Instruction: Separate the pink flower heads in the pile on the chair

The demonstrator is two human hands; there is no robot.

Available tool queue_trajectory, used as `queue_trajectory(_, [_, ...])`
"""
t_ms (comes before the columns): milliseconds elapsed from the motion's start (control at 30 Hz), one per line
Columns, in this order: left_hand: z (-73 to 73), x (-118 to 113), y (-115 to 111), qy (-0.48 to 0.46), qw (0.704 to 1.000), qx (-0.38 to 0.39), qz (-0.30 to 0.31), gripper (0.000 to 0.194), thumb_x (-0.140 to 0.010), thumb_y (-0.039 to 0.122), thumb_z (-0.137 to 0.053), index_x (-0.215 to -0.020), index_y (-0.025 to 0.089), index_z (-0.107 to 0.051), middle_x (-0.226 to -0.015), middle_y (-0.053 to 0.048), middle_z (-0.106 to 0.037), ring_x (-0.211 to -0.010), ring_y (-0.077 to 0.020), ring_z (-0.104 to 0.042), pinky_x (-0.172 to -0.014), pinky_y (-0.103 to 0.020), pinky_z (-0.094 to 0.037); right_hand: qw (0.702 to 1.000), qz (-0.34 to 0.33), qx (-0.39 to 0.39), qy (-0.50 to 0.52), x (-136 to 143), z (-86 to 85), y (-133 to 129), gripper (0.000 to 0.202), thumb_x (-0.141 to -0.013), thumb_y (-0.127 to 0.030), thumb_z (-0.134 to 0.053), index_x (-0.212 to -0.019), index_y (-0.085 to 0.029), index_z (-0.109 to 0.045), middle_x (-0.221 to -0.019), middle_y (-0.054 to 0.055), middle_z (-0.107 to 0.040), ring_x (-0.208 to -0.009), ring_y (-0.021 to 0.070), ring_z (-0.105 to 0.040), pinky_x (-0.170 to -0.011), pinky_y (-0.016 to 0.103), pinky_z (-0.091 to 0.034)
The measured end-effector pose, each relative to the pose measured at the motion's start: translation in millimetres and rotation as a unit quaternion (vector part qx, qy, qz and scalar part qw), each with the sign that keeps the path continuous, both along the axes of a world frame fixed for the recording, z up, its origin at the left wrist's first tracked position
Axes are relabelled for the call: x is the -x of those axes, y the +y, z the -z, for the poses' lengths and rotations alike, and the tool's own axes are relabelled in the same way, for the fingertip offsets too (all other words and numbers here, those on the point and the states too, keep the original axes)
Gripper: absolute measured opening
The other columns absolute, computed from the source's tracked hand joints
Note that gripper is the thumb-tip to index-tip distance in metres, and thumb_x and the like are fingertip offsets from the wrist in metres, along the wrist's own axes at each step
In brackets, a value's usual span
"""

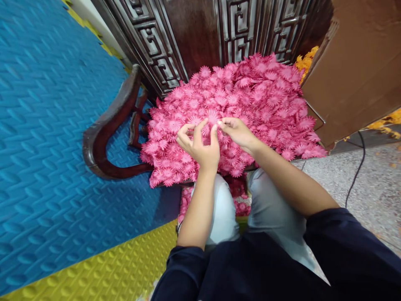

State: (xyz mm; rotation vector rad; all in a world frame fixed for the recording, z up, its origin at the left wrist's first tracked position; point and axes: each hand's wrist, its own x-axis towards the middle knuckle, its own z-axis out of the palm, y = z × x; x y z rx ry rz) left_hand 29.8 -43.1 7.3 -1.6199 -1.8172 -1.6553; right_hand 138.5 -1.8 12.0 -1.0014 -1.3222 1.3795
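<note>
A single pink artificial flower (212, 116) is held up between my two hands, above a big heap of the same flowers (263, 100). My left hand (200, 146) has its thumb and index finger curved in at the flower's lower and left edges. From the other side, my right hand (236, 130) pinches close to the flower's right edge with thumb and index finger. Part of the flower blends into the heap behind it, so the exact contact of the fingertips is hard to make out.
The heap lies on a dark carved wooden chair with a curved armrest (94, 146) at left. A cardboard box (357, 71) stands at right, with orange flowers (308, 60) behind it. Blue matting (46, 146) covers the left floor; a black cable (360, 167) crosses speckled floor.
</note>
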Motion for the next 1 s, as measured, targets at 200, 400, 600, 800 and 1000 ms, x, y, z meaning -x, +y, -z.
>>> queue_trajectory(200, [-3.3, -0.2, -3.9, 0.058, 0.996, 0.034, 0.055, 0.034, -0.075, 0.042, -0.070, -0.105, 0.027, -0.072, -0.107, -0.009, -0.054, -0.104, -0.0231, -0.048, -0.096, -0.036, -0.039, 1.000, 0.007, 0.002, -0.001, 1.4, 3.0, 3.3, 0.033, -0.082, -0.029, -0.061, -0.057, -0.017, -0.044, -0.056, -0.006, -0.038, -0.056, 0.0063, -0.033, -0.061, 0.024, -0.028])
queue_trajectory(400, [1.2, 6.2, 1.2, 0.063, 0.991, 0.103, 0.057, 0.022, -0.082, 0.039, -0.063, -0.096, 0.027, -0.075, -0.109, -0.009, -0.058, -0.102, -0.0239, -0.049, -0.098, -0.038, -0.037, 0.997, 0.058, -0.048, -0.016, -2.3, 7.8, 4.7, 0.026, -0.078, -0.033, -0.063, -0.062, -0.016, -0.053, -0.062, -0.003, -0.049, -0.063, 0.0090, -0.043, -0.066, 0.026, -0.033])
queue_trajectory(600, [4.6, 10.2, 5.9, 0.077, 0.985, 0.139, 0.072, 0.028, -0.075, 0.045, -0.069, -0.097, 0.028, -0.074, -0.108, -0.009, -0.059, -0.104, -0.0263, -0.050, -0.098, -0.041, -0.037, 0.993, 0.075, -0.076, -0.043, -3.6, 3.0, 1.9, 0.023, -0.079, -0.031, -0.063, -0.062, -0.016, -0.056, -0.062, -0.003, -0.050, -0.061, 0.0090, -0.044, -0.069, 0.027, -0.038])
queue_trajectory(800, [7.0, 9.5, 8.0, 0.037, 0.983, 0.161, 0.078, 0.015, -0.082, 0.031, -0.064, -0.091, 0.026, -0.075, -0.096, -0.007, -0.063, -0.098, -0.0236, -0.053, -0.095, -0.040, -0.039, 0.996, 0.078, -0.053, -0.009, -0.5, 4.1, 2.0, 0.017, -0.079, -0.028, -0.063, -0.068, -0.014, -0.063, -0.068, -0.001, -0.060, -0.067, 0.0095, -0.052, -0.075, 0.027, -0.042])
queue_trajectory(1000, [9.6, 10.2, 11.1, -0.054, 0.978, 0.172, 0.101, 0.007, -0.079, 0.025, -0.067, -0.082, 0.023, -0.073, -0.090, -0.004, -0.062, -0.093, -0.0189, -0.055, -0.095, -0.036, -0.041, 0.995, 0.094, -0.044, 0.002, 2.2, 5.0, 1.1, 0.023, -0.079, -0.032, -0.063, -0.063, -0.015, -0.059, -0.061, -0.004, -0.052, -0.062, 0.0076, -0.045, -0.070, 0.026, -0.039])
